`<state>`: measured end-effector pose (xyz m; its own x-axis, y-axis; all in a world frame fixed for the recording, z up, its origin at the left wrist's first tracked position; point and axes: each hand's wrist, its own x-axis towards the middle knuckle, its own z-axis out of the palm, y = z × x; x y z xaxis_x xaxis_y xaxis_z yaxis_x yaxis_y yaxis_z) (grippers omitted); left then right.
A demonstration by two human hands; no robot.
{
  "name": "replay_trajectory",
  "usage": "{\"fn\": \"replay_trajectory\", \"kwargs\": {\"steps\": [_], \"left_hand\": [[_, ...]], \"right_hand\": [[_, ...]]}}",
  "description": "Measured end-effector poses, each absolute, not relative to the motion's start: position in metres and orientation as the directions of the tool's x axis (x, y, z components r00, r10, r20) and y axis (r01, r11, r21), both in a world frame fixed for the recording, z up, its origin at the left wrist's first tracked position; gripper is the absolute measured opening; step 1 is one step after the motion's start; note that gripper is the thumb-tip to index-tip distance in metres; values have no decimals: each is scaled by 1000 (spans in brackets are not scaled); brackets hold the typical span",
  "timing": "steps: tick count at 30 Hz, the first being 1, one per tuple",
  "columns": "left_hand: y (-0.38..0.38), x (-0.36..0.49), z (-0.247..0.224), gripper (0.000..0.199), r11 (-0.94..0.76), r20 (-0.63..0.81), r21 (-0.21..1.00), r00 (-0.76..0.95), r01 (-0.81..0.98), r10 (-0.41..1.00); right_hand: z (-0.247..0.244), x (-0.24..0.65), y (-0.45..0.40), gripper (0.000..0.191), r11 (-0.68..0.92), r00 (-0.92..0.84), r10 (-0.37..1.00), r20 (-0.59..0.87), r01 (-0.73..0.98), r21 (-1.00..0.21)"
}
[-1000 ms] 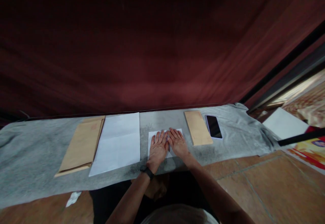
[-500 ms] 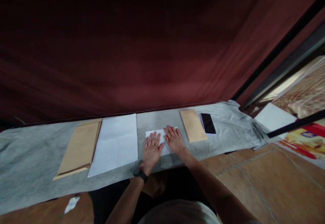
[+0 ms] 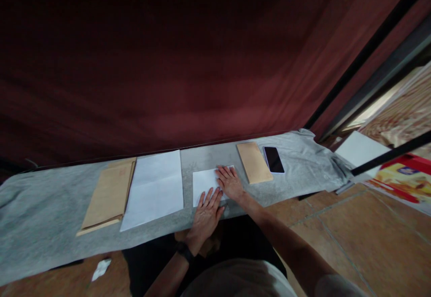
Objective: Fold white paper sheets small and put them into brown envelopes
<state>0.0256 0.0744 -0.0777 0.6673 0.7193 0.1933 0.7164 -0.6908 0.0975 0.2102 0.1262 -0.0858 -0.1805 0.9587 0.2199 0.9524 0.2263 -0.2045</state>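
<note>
A small white sheet of paper (image 3: 204, 181), seemingly folded, lies on the grey cloth in front of me. My right hand (image 3: 230, 183) rests flat on its right part, fingers extended to the left. At the near edge of the paper is my left hand (image 3: 206, 214), its fingers stretched out and slightly apart, with fingertips on the paper. A dark watch band circles the left wrist. Both hands cover parts of the sheet. Just right of them lies a brown envelope (image 3: 254, 162), with a dark-screened phone (image 3: 274, 159) beside it.
Left of the hands lie larger white paper (image 3: 153, 189) and a stack of brown envelopes (image 3: 107, 195). The grey cloth (image 3: 43, 216) covers a long narrow surface against a dark red curtain-like backdrop (image 3: 188, 86). A colourful box (image 3: 404, 178) stands at the right; a white scrap (image 3: 101, 269) lies on the floor.
My left hand has slid toward me, from the middle of the small white paper to its near edge, uncovering its left part. My right hand stays on the paper. The view has shifted slightly.
</note>
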Motion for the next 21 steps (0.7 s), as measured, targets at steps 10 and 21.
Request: {"fn": "replay_trajectory", "kwargs": {"steps": [10, 21], "left_hand": [[76, 23, -78, 55, -720, 168, 68, 703, 691, 691], [112, 35, -73, 50, -618, 196, 176, 588, 766, 785]], "right_hand": [[-80, 222, 125, 44, 408, -366, 909, 199, 877, -253], [-87, 208, 111, 46, 210, -154, 962, 227, 946, -248]]}}
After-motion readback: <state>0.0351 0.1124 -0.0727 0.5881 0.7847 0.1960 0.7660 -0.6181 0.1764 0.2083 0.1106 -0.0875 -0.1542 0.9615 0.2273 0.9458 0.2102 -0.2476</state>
